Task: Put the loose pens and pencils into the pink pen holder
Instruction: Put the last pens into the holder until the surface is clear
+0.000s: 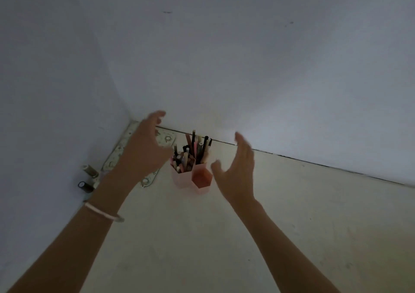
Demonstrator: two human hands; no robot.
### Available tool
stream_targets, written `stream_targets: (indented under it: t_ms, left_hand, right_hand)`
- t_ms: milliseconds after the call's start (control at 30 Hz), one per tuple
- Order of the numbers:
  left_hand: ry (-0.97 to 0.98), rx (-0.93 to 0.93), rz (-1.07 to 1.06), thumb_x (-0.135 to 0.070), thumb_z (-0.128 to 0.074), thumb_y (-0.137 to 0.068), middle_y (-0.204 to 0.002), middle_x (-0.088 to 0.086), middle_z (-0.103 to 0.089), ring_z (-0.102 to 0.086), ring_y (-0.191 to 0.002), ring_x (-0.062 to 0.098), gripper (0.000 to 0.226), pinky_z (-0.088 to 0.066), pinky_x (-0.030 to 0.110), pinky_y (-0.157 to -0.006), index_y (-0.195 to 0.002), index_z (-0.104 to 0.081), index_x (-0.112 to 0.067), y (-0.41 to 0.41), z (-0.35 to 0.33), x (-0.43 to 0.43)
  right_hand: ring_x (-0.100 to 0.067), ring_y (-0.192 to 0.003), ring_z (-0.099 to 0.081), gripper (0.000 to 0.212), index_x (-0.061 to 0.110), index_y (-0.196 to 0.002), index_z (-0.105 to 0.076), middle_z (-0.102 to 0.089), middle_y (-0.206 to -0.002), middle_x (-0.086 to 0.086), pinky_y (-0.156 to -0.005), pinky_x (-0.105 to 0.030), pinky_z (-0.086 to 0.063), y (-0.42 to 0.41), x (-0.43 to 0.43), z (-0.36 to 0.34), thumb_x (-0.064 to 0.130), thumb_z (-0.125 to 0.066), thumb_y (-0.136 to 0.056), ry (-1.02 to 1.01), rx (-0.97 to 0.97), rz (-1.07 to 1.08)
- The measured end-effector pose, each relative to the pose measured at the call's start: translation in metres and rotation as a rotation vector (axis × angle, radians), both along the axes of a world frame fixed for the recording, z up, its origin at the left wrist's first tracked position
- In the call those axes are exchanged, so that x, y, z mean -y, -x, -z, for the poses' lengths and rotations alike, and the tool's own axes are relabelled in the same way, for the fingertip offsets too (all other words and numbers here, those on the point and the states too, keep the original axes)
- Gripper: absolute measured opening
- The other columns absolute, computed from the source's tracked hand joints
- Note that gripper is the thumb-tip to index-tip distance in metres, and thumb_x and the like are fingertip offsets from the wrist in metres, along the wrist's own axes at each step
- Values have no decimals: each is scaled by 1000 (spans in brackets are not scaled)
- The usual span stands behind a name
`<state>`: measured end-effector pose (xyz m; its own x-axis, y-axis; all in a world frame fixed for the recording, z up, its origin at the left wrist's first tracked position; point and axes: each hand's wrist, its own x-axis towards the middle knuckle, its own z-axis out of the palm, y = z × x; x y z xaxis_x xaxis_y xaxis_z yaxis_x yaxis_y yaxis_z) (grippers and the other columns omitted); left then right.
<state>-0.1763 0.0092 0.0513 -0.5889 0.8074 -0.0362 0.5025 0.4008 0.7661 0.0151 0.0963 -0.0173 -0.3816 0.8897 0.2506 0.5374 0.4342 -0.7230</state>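
Both hands, left hand (143,149) and right hand (238,169), hover spread and empty flanking the pink pen holder (190,178); steady it gently, pens (195,151) stand tall

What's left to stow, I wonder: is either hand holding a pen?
No, the left hand and right hand are both open and empty, either side of the pink pen holder.
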Motion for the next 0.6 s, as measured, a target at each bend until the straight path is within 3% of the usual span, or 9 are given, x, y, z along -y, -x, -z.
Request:
stream_targets:
  t_ms: [67,133,233,333,467,600]
  left_hand:
    - [246,-19,126,-35,-80,-74,-151,0,-37,-43,-135,22,97,-41,40,-107,-153,-23,-28,-10,20,6]
    - [303,-41,138,-50,-82,-68,-145,2,-44,-50,-129,21,105,-43,36,-103,-152,-25,-24,-24,42,5]
    - [217,-130,52,-51,-82,-67,-105,-6,-61,-64,-99,17,71,-43,27,-73,-124,-50,-24,-30,64,-2]
    - [135,-156,13,-39,-85,-67,-88,-11,-58,-64,-85,17,55,-36,24,-62,-110,-55,-22,-18,67,-12]
    - [69,-65,12,-32,-88,-68,-104,-2,-69,-66,-90,17,75,-49,27,-75,-132,-50,-19,9,62,-32]
    - [81,-82,19,-23,-88,-69,-113,3,-69,-63,-91,17,76,-42,24,-75,-134,-48,-17,29,63,-50]
  right_hand:
    - [-19,-142,-23,100,19,-152,-11,-26,-154,-1,-113,-40,-31,-3,18,22,55,-66,-76,295,286,-100]
    - [-21,-139,-29,102,14,-151,-16,-29,-151,-2,-107,-34,-36,4,30,44,55,-71,-75,433,417,-157]
    - [-22,-116,-51,57,14,-129,-44,-53,-127,-3,-90,-30,-46,25,28,59,40,-68,-84,338,409,-108]
    - [-21,-107,-53,45,14,-121,-50,-59,-118,-4,-86,-31,-49,43,18,61,37,-66,-86,295,391,-68]
    - [-25,-110,-52,49,12,-125,-49,-58,-121,-6,-89,-34,-47,70,1,59,38,-65,-88,275,388,-64]
    - [-25,-113,-51,51,10,-128,-47,-56,-123,-8,-90,-34,-45,92,-11,56,36,-66,-88,283,379,-16]
